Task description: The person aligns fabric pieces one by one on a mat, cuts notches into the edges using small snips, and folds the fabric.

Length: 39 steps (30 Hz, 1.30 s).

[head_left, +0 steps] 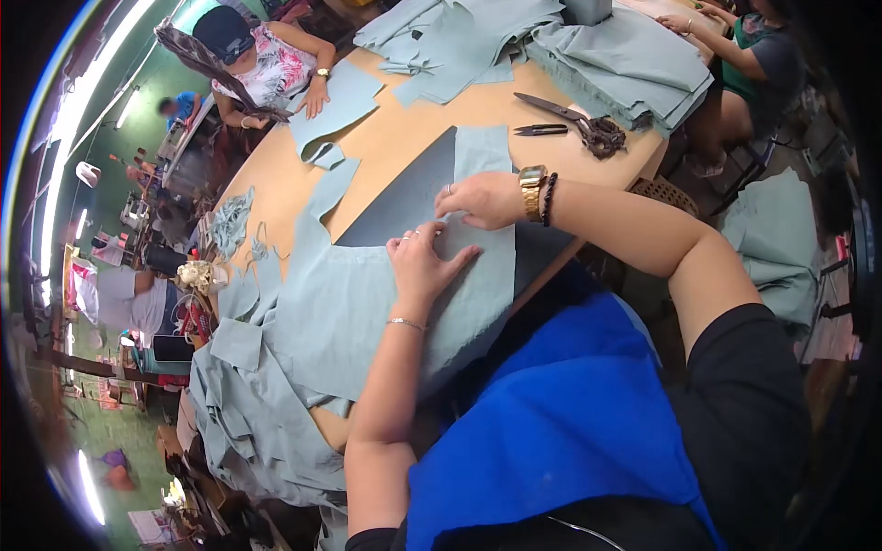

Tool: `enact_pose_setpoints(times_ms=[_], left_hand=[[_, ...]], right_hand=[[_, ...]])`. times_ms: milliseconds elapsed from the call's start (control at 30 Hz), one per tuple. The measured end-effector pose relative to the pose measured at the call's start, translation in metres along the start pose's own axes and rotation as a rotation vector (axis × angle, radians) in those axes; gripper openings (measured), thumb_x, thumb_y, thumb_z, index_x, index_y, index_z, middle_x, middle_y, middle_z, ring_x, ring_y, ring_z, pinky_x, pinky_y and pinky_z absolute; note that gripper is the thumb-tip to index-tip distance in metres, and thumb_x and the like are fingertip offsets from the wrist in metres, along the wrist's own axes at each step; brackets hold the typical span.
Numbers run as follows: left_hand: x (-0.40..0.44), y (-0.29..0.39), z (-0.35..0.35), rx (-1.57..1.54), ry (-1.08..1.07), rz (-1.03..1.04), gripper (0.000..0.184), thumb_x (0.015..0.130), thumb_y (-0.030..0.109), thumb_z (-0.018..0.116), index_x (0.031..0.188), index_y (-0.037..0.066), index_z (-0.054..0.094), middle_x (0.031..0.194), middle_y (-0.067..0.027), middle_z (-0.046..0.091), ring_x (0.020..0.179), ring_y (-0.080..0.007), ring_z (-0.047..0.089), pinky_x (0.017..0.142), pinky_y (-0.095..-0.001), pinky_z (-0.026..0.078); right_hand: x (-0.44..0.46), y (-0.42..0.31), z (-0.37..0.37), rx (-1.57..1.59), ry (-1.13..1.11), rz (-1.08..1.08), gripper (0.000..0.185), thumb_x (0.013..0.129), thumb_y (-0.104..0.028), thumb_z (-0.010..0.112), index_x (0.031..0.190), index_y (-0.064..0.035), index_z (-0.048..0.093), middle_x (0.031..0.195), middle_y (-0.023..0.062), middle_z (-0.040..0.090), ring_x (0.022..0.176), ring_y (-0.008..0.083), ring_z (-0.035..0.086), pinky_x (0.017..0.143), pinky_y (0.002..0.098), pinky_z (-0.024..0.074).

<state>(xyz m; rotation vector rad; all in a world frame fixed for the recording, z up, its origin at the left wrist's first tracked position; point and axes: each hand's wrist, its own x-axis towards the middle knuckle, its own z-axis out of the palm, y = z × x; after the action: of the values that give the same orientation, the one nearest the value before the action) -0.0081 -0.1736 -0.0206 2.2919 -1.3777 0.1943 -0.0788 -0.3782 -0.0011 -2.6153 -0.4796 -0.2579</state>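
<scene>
A cut piece of pale grey-green cloth point(349, 312) lies on the wooden table in front of me, with a darker blue-grey cloth piece point(395, 207) under its upper part. My left hand point(424, 264) rests on the pale cloth, thumb spread away from bent fingers, holding nothing. Close above it, my right hand point(484, 199) has its fingers bent down and pinched at the cloth near an inner edge. Its fingertips are partly hidden. Beyond the right hand, a pale strip point(481, 149) of cloth extends toward the far side.
Large scissors point(551, 106) with wrapped handles and small black thread snips point(540, 130) lie at the upper right. A stack of folded cloth point(625, 69) stands behind them. Across the table a person's hand point(314, 96) presses on cloth. Scraps point(231, 223) lie at the left.
</scene>
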Motion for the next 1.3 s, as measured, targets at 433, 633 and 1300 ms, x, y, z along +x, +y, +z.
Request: enact_pose_setpoints(times_ms=[433,633,1300], left_hand=[[-0.005,-0.038,-0.009,-0.086,-0.011,0.167,0.009,0.086,0.017,0.070,0.094,0.016,0.073,0.090,0.0006,0.068,0.087,-0.0200,0.063,0.089,-0.0394,0.038],[-0.005,-0.041,-0.010,-0.009,0.040,0.298,0.010,0.083,0.017,0.073,0.093,0.017,0.073,0.087,0.0013,0.066,0.084,-0.0202,0.062,0.080,-0.0364,0.042],[-0.021,-0.037,-0.013,0.164,0.097,0.324,0.023,0.084,0.012,0.071,0.105,0.020,0.073,0.093,-0.0003,0.066,0.091,-0.0207,0.063,0.086,-0.0384,0.043]], right_hand=[[-0.010,0.022,0.024,-0.012,0.117,-0.135,0.011,0.082,-0.005,0.062,0.090,-0.0083,0.068,0.095,0.0108,0.066,0.088,0.0329,0.064,0.079,0.0418,0.0521],[-0.015,0.022,0.029,-0.065,0.166,-0.167,0.014,0.084,-0.005,0.059,0.092,-0.0097,0.070,0.098,0.0091,0.066,0.091,0.0311,0.065,0.081,0.0408,0.0526],[-0.026,0.020,0.036,-0.216,0.213,-0.186,0.022,0.086,-0.009,0.055,0.102,-0.0107,0.070,0.106,0.0075,0.066,0.098,0.0265,0.063,0.085,0.0362,0.0539]])
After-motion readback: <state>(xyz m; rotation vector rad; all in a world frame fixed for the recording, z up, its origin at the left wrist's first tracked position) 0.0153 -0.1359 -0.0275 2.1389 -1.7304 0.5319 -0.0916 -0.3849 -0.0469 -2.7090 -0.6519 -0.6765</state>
